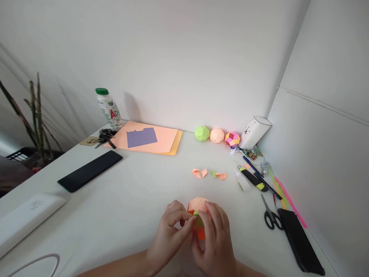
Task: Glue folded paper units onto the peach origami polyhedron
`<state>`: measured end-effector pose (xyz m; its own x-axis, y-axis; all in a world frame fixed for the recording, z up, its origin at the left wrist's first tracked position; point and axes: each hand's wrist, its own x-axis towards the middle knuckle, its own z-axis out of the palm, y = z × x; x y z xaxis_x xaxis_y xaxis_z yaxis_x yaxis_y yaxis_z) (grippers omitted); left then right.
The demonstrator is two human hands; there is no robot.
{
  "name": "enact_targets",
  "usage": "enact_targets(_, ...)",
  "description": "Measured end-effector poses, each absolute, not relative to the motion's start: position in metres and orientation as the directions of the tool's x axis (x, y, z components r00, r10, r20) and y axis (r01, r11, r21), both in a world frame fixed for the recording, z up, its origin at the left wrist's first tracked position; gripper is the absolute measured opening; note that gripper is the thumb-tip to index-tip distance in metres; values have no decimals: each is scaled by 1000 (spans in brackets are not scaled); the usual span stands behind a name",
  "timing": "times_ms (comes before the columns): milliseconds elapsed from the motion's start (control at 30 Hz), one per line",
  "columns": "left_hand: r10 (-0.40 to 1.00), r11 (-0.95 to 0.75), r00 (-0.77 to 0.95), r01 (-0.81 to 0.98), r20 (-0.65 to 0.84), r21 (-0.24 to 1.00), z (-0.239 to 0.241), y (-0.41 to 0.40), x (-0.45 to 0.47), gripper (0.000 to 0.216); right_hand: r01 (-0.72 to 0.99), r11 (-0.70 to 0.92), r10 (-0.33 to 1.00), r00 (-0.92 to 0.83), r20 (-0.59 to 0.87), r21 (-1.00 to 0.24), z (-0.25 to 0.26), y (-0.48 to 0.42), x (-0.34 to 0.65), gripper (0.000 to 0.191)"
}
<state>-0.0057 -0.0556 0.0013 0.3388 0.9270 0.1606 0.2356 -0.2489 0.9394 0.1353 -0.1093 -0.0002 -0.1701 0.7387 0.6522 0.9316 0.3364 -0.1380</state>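
Note:
A faceted paper ball (198, 203) in peach and orange, with a green piece set in it, sits between both hands near the front of the table. My left hand (174, 227) is closed at the ball's left side, thumb and forefinger pinched at the edge of the green paper piece (198, 221). Curled round the right side of the ball, my right hand (215, 234) has its fingertips on the same green piece. The fingers hide much of the ball. Beyond it lie small folded peach paper pieces (198, 173) and a green and peach scrap (221, 176).
Finished balls in green (201, 133), peach (216, 135) and pink-yellow (232, 139) line the wall. On the right lie a glue bottle (242, 180), cutter (253, 179), scissors (271, 216) and black case (301, 240). Paper sheets (165, 138) and a bottle (109, 109) stand back left.

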Motion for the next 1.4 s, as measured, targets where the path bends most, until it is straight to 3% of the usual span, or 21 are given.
enact_targets(367, 889, -391, 349, 247, 295, 887, -3, -58, -4, 24, 953, 283, 697, -125, 706, -110, 1, -107, 132, 31)
enact_targets(600, 847, -483, 402, 309, 348, 819, -6, -59, -3, 23, 935, 317, 695, -115, 709, -159, 3, -104, 133, 15)
enact_targets(933, 758, -624, 423, 253, 496, 739, -6, -56, -7, 11, 926, 369, 641, -196, 742, -75, 9, -90, 144, 17)
enact_targets(1167, 732, -646, 503, 299, 459, 703, -27, -40, -3, 71, 918, 386, 648, -200, 735, -91, 9, -83, 153, 20)
enact_targets(1300, 755, -564, 543, 253, 367, 786, -32, -29, -4, 71, 911, 405, 650, -226, 725, -79, 10, -80, 152, 14)
enact_targets(1400, 772, -521, 545, 247, 327, 817, -31, -27, -6, 64, 908, 417, 647, -263, 716, -44, 9, -80, 150, 24)
